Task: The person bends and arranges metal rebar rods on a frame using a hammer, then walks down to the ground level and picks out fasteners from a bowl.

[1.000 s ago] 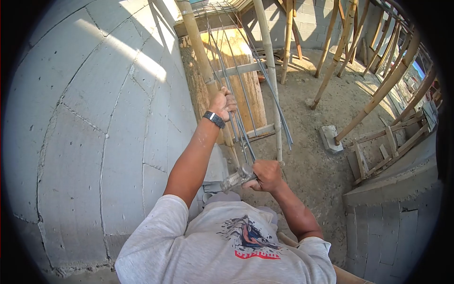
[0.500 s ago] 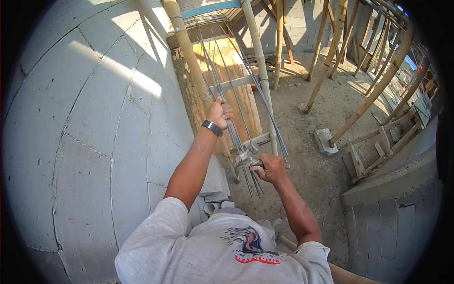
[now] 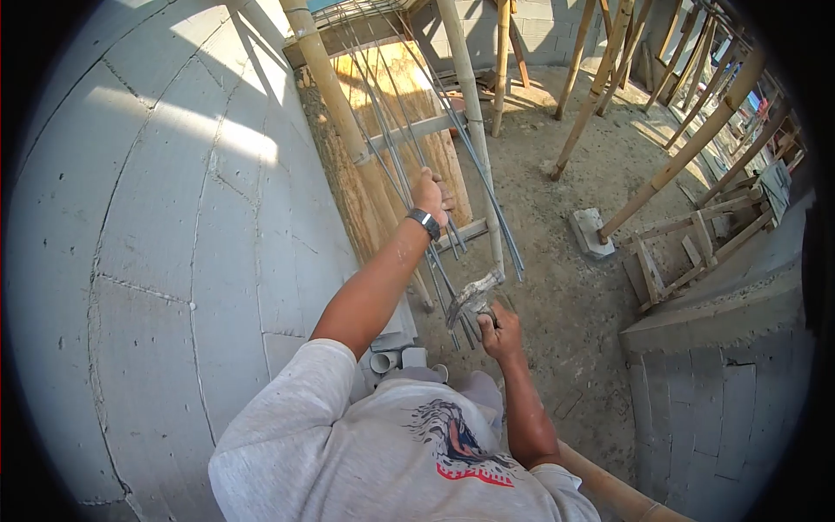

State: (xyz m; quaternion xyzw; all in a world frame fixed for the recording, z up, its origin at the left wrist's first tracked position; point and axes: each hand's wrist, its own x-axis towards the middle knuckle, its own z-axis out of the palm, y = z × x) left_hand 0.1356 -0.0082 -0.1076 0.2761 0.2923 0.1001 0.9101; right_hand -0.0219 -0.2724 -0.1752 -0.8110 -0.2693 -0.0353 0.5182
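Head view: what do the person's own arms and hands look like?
Left hand and right hand are gloveless. A dark wristband with a pale segment circles the left wrist; the right shows none. Short sleeves, light grey T-shirt; forearms uncovered.

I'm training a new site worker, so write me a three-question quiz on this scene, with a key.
1. Which of the person's hands holds the hammer?
2. True or false: a dark band is worn on the left wrist.
3. The left hand is closed round: (a) a trowel, (b) metal rods, (c) a brick.

Key:
1. The right hand.
2. True.
3. b.
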